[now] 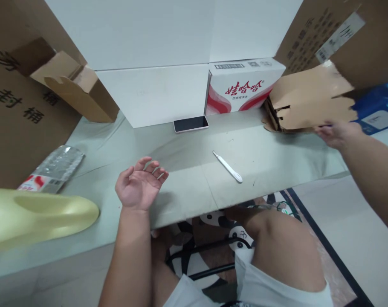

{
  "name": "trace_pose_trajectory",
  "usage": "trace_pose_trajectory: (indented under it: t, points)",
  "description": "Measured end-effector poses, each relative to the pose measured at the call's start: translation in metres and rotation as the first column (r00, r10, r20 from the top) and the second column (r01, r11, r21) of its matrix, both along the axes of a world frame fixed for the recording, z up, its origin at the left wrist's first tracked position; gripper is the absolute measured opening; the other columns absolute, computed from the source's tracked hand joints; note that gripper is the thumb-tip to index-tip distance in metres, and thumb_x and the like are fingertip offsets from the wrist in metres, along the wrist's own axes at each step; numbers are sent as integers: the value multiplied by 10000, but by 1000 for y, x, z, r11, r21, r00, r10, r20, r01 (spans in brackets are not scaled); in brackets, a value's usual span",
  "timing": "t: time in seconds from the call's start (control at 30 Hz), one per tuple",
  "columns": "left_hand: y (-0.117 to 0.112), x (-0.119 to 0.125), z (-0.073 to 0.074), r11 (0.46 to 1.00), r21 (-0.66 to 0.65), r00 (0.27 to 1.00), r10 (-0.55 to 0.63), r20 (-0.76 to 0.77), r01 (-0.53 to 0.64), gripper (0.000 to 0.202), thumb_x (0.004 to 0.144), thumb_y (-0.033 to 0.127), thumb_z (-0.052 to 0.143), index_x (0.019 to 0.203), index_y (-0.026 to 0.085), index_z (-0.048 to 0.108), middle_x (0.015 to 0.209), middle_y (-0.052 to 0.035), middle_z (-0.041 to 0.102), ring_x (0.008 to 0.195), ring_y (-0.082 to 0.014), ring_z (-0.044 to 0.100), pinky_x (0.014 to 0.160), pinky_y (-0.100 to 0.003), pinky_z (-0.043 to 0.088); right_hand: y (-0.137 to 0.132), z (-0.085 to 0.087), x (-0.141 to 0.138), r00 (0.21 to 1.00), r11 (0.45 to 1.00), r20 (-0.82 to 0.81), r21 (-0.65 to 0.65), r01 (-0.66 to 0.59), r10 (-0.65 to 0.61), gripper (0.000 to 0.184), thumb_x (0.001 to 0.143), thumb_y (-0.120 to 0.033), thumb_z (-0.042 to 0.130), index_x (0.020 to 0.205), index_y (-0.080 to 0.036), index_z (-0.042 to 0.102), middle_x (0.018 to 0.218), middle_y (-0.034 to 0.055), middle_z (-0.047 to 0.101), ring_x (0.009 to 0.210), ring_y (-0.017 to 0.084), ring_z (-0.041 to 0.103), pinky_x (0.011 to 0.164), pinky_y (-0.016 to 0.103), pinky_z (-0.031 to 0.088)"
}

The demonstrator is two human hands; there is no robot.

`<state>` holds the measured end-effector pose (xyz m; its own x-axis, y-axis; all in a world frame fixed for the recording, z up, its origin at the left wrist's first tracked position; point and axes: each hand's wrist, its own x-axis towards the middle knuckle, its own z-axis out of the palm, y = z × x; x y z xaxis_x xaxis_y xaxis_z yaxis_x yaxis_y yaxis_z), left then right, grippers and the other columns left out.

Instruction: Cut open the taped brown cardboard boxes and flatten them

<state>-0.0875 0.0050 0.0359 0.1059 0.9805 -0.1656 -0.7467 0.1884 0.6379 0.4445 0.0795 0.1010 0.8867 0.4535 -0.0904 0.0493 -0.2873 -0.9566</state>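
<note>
Palm up above the table, my left hand [141, 185] is open with its fingers loosely curled, and nothing lies in it. On the far right, my right hand [336, 133] is closed at the front edge of a stack of flattened brown cardboard pieces [312, 96]. Its fingers are slightly blurred and pinch the cardboard's edge. Between my hands, a slim white tool with a narrow tip, like a scalpel [228, 167], rests on the table [187, 170]. Farther back lies a phone [190, 124] with a dark screen.
White boxes [152, 94] and a red-and-white printed carton [241, 87] form the back. A folded brown carton [85, 91], a flattened plastic bottle [58, 166] and a pale yellow container [53, 217] are at left. A blue container [381, 108] stands behind my right hand.
</note>
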Motion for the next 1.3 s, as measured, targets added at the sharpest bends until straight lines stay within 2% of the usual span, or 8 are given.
trace_pose_trajectory:
  t: [0.1,0.2,0.3,0.4,0.5,0.63,1.0,1.3]
  points:
    - [-3,2,5,1000,-15,1000,24,-9,-24,276,768,413,646,916,199,739,836,-62,750,725,-213,714,757,-378,636,-7,-6,-10,976,937,-56,-275,-217,209,264,791,20,667,642,-179,578,676,86,625,585,179,610,548,321,503]
    - [-4,-3,4,1000,-16,1000,12,-21,-12,262,805,413,616,912,203,732,838,-74,752,724,-217,715,752,-374,627,-9,-8,-37,912,837,-5,-397,-378,410,189,792,-59,733,679,-168,627,701,71,626,581,165,578,517,286,449]
    - [0,-10,-4,999,-13,998,-48,-33,48,260,808,381,598,915,183,727,838,-78,757,736,-213,730,756,-361,617,3,-16,-93,793,735,47,-410,-540,608,134,862,-131,692,743,-172,646,778,64,661,651,146,608,573,252,469]
    - [8,-13,-12,998,-33,998,-60,-22,59,238,792,357,606,885,170,719,796,-59,748,715,-197,736,735,-331,609,29,-34,-176,665,633,79,-407,-659,743,71,893,-261,682,916,-195,671,981,78,715,875,191,680,786,330,562]
    - [11,-11,-14,997,-8,997,-81,1,81,232,789,347,615,882,165,725,805,-50,748,721,-183,736,744,-308,604,66,-56,-261,602,589,131,-445,-674,788,461,831,-436,753,1237,-260,623,1277,87,665,1198,258,627,1062,435,498]
    - [10,-11,-10,991,69,993,-113,34,110,243,795,364,654,896,159,736,819,-45,745,749,-170,735,757,-287,591,111,-71,-333,673,639,177,-550,-537,718,938,781,-536,767,1537,-191,331,1571,227,390,1486,374,362,1217,530,300]
    - [14,-29,-3,991,120,995,-74,65,65,274,773,424,686,893,180,719,823,-38,716,760,-172,708,763,-304,557,144,-87,-363,671,502,152,-785,-364,725,1205,713,-725,762,1581,-155,148,1586,320,263,1454,461,310,1164,597,276]
    - [6,-18,-2,983,167,992,-90,91,74,301,751,426,732,904,167,721,819,-25,722,764,-159,715,785,-292,555,150,-98,-356,612,484,183,-793,-370,769,1206,721,-732,735,1565,-109,140,1555,355,252,1435,471,325,1162,636,259]
